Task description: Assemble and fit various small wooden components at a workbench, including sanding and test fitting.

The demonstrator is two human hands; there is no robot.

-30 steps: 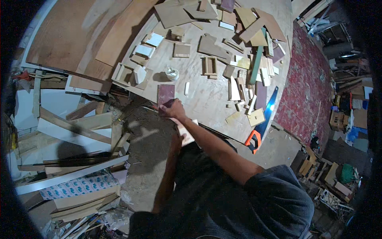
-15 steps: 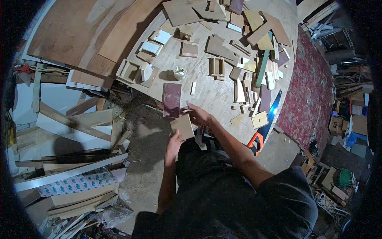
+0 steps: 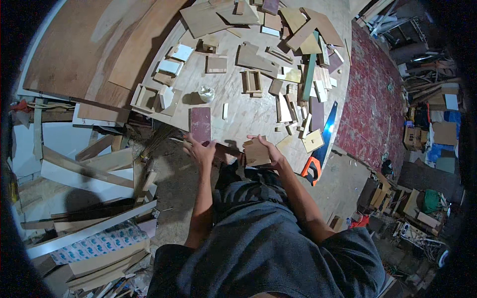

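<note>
My right hand [image 3: 272, 153] grips a small square wooden piece [image 3: 256, 154] at the table's near edge, thumb and fingers closed on its right side. To its left, my left hand [image 3: 199, 150] is at the near end of a maroon flat board [image 3: 200, 124], fingers apart. Whether its fingertips touch that board I cannot tell. Between my hands lies a dark brown strip [image 3: 226, 153], partly in shadow. Beyond the maroon board stand a small clear jar [image 3: 206, 93] with pale contents and a small white strip [image 3: 225, 111].
A handsaw [image 3: 318, 154] with an orange and black handle lies along the table's right edge. Wood offcuts [image 3: 298, 107] and a small open wooden frame [image 3: 253, 83] cover much of the tabletop [image 3: 238, 102]. Large plywood sheets [image 3: 74, 54] lean at left, above scrap boards.
My left hand has let go of the wooden piece and moved left to the maroon board. The right hand now holds the piece alone, farther right. The whole view has shifted slightly.
</note>
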